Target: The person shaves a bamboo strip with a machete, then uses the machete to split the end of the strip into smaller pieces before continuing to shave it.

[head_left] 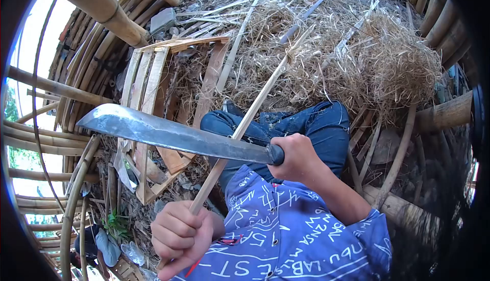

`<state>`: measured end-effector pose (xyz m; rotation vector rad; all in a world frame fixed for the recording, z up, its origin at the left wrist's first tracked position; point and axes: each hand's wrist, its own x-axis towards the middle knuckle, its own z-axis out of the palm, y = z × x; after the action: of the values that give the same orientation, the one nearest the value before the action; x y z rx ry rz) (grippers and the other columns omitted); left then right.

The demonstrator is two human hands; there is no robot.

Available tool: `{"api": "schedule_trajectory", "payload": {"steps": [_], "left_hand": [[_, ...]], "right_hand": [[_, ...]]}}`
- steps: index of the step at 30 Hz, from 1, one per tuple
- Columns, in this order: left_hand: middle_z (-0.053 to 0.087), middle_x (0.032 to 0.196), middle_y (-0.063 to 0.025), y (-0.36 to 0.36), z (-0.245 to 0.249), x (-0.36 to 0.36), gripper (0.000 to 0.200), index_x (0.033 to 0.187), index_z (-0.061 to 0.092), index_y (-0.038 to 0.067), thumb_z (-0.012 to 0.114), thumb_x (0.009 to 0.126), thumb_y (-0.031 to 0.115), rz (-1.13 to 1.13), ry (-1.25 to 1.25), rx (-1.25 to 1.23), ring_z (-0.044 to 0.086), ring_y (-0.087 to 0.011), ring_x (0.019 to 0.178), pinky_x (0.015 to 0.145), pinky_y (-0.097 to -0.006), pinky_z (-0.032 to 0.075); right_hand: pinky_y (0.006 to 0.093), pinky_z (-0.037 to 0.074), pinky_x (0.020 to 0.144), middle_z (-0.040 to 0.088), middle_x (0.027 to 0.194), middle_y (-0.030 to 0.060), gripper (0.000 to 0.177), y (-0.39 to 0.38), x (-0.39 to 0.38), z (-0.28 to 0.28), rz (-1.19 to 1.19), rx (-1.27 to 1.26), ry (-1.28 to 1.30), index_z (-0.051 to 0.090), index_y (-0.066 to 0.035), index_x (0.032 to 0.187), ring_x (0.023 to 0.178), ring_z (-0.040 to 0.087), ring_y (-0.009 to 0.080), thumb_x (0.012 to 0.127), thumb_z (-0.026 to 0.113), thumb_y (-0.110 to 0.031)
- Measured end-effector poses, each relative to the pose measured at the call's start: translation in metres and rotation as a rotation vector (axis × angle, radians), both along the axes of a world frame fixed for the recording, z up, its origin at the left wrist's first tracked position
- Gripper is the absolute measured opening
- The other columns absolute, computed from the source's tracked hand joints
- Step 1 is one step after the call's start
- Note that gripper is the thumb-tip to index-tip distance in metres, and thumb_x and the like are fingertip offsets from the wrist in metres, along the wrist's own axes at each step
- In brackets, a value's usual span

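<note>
A long bamboo strip [260, 99] runs diagonally from the lower left to the shavings at the top. My left hand [178, 232] is closed round its lower end. In my right hand [296, 157] is the dark handle of a large machete [168, 133], its broad blade pointing left. The blade crosses over the strip between my two hands. Frayed fibres cling to the strip near its far end.
Heaped shavings [388, 61] cover the ground ahead. A wooden crate frame [145, 82] lies at the left, near a grey block [163, 21]. Bamboo poles [97, 7] line the left and right sides. Loose strips lie at the top.
</note>
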<state>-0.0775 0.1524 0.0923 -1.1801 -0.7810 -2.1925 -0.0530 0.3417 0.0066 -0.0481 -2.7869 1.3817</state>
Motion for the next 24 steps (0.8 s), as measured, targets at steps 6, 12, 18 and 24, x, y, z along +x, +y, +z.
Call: {"api": "schedule_trajectory", "payload": {"steps": [6,12,18,24], "left_hand": [[0.028,0.036,0.0073,-0.013,-0.004,-0.001,0.061,0.049,0.028,0.015,0.046,0.094,0.053,0.084,-0.015,-0.007,0.021,-0.0015,0.028,0.030,-0.0171,0.018],[0.028,0.036,0.0070,-0.019,-0.004,-0.005,0.062,0.050,0.028,0.015,0.044,0.093,0.057,0.127,-0.082,-0.030,0.022,-0.0015,0.028,0.030,-0.0168,0.019],[0.028,0.037,0.0078,-0.011,-0.002,-0.008,0.061,0.051,0.028,0.016,0.043,0.093,0.057,0.089,-0.049,-0.014,0.021,-0.0011,0.029,0.031,-0.0164,0.018],[0.028,0.037,0.0072,-0.009,0.006,-0.014,0.060,0.051,0.027,0.016,0.045,0.094,0.053,0.027,-0.036,-0.016,0.022,-0.0004,0.029,0.031,-0.0158,0.018]], "right_hand": [[0.0440,0.050,0.059,0.059,0.062,0.0165,0.013,0.006,-0.006,-0.024,-0.096,0.056,0.054,0.059,-0.007,0.064,0.064,0.061,0.0376,0.063,0.067,-0.017],[0.0453,0.053,0.070,0.066,0.073,0.0170,0.015,0.030,-0.012,-0.062,-0.249,0.138,-0.142,0.066,-0.008,0.071,0.075,0.064,0.0381,0.068,0.065,-0.023],[0.0449,0.052,0.071,0.065,0.074,0.0203,0.017,0.081,-0.017,-0.104,-0.444,0.178,-0.214,0.065,-0.004,0.071,0.077,0.064,0.0397,0.069,0.064,-0.020],[0.0455,0.051,0.066,0.063,0.071,0.0216,0.016,0.051,-0.004,-0.082,-0.410,-0.004,-0.139,0.064,-0.001,0.071,0.074,0.063,0.0404,0.068,0.064,-0.017]]}}
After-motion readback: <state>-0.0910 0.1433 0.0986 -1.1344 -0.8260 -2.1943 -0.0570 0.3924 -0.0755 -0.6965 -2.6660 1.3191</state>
